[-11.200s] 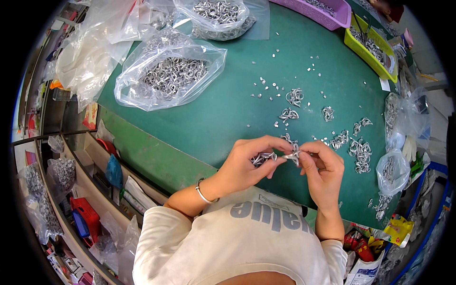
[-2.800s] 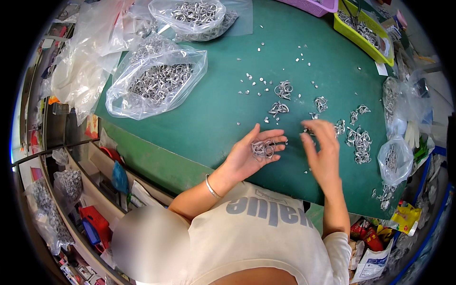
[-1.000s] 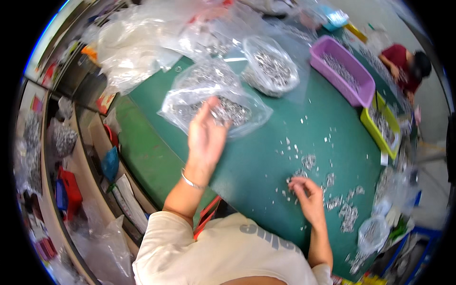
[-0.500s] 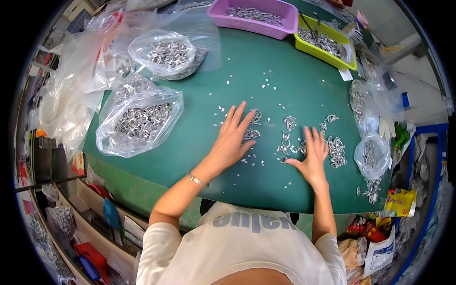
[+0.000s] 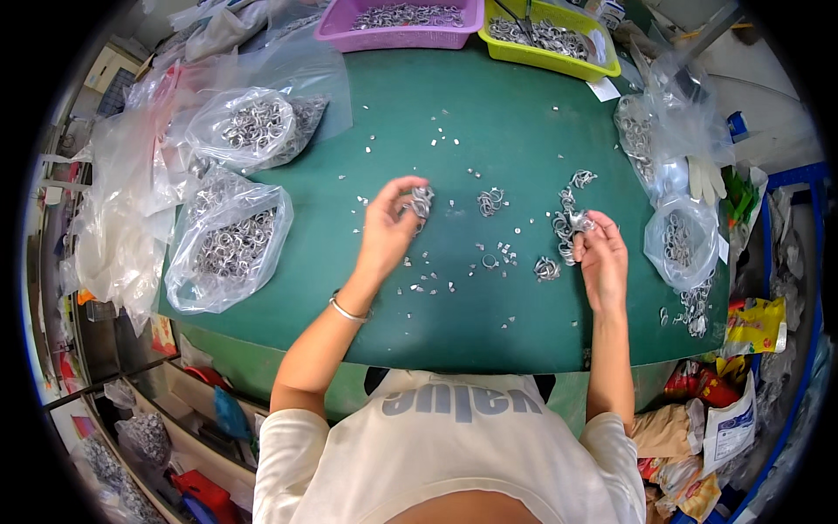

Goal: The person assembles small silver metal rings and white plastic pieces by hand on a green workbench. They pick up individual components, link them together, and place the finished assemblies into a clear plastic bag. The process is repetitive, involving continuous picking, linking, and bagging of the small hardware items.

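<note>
My left hand (image 5: 384, 223) is curled round a small bunch of silvery metal rings (image 5: 422, 202), held at its fingertips over the green table (image 5: 375, 288). On the right, my right hand (image 5: 604, 258) pinches a few silvery metal pieces (image 5: 583, 224), apparently rings too; the fingers partly hide them. A loose row of rings (image 5: 563, 234) lies beside that hand, with a small heap (image 5: 546, 269) just to its left. Between my hands are another ring cluster (image 5: 491, 202), one single ring (image 5: 490, 260) and scattered tiny metal chips (image 5: 426, 278).
Clear plastic bags of rings (image 5: 231, 249) (image 5: 262, 131) stand at the left, and a smaller bag (image 5: 679, 240) at the right edge. A purple basket (image 5: 401, 37) and a yellow-green basket (image 5: 550, 57) sit at the back. Open drawers (image 5: 183, 406) are below left.
Both hands were spread near the table; now their fingers have closed on rings. The right hand has shifted right, away from the middle clusters. The whole view has also shifted.
</note>
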Demonstrator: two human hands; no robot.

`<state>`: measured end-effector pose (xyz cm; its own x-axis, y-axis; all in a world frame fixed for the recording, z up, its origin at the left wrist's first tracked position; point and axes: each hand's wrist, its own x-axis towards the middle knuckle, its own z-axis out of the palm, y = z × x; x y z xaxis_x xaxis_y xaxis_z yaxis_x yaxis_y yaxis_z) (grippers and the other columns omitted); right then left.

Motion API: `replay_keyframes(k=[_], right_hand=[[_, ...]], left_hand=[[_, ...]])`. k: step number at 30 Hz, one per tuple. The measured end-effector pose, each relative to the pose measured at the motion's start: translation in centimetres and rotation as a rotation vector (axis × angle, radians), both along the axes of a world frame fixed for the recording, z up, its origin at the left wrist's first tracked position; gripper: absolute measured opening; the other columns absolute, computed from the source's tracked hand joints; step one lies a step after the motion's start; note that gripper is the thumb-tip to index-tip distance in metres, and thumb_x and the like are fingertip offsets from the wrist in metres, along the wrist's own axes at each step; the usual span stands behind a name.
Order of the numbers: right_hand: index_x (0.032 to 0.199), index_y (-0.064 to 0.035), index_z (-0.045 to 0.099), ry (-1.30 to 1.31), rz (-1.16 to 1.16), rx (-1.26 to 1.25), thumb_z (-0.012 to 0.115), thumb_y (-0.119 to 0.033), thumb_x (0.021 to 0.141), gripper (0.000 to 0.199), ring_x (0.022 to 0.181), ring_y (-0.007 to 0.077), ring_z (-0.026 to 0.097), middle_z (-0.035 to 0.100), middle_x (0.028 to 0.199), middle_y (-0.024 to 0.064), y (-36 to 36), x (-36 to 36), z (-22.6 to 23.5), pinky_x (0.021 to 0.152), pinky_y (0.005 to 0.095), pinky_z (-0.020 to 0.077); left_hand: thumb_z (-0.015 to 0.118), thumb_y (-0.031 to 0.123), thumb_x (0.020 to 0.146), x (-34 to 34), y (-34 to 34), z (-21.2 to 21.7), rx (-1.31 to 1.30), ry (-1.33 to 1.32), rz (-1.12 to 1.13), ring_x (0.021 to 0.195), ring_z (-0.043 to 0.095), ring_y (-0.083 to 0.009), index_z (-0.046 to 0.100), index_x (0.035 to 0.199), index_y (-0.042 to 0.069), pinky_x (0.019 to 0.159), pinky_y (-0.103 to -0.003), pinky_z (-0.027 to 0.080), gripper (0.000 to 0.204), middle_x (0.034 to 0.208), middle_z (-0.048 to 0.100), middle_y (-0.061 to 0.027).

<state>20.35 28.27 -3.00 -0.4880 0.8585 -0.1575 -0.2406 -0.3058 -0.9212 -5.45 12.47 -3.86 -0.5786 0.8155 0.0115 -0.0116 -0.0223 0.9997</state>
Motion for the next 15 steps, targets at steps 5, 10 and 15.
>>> replay_keyframes(k=[5,10,15], right_hand=[[0.123,0.0025,0.043,0.243,0.043,-0.366,0.046,0.002,0.086,0.037,0.075,0.0161,0.052,0.053,0.091,0.0082,0.5,2.0,2.2,0.065,0.0262,0.0436],[0.113,0.0009,0.056,-0.386,0.088,0.14,0.053,0.003,0.084,0.029,0.094,0.0144,0.055,0.054,0.112,0.01,0.3,4.0,1.7,0.077,0.0227,0.0434],[0.121,-0.0055,0.052,-0.796,-0.053,0.931,0.075,-0.013,0.07,0.056,0.114,0.0285,0.047,0.049,0.123,0.0149,0.8,5.4,1.5,0.094,0.0357,0.037]], left_hand=[[0.046,-0.004,0.083,0.7,-0.1,1.7,0.136,-0.768,-0.053,0.093,0.056,-0.0178,0.045,0.124,-0.001,0.065,-0.026,0.047,0.041,0.11,0.054,-0.0105],[0.052,0.009,0.088,2.4,0.5,2.2,-0.012,-0.751,-0.057,0.075,0.052,-0.0116,0.05,0.119,0.0,0.051,-0.021,0.039,0.032,0.093,0.054,-0.0044],[0.052,0.024,0.093,4.5,2.1,1.5,-0.215,-0.565,-0.147,0.053,0.043,-0.0049,0.056,0.103,0.001,0.04,-0.018,0.03,0.025,0.076,0.055,-0.0003]])
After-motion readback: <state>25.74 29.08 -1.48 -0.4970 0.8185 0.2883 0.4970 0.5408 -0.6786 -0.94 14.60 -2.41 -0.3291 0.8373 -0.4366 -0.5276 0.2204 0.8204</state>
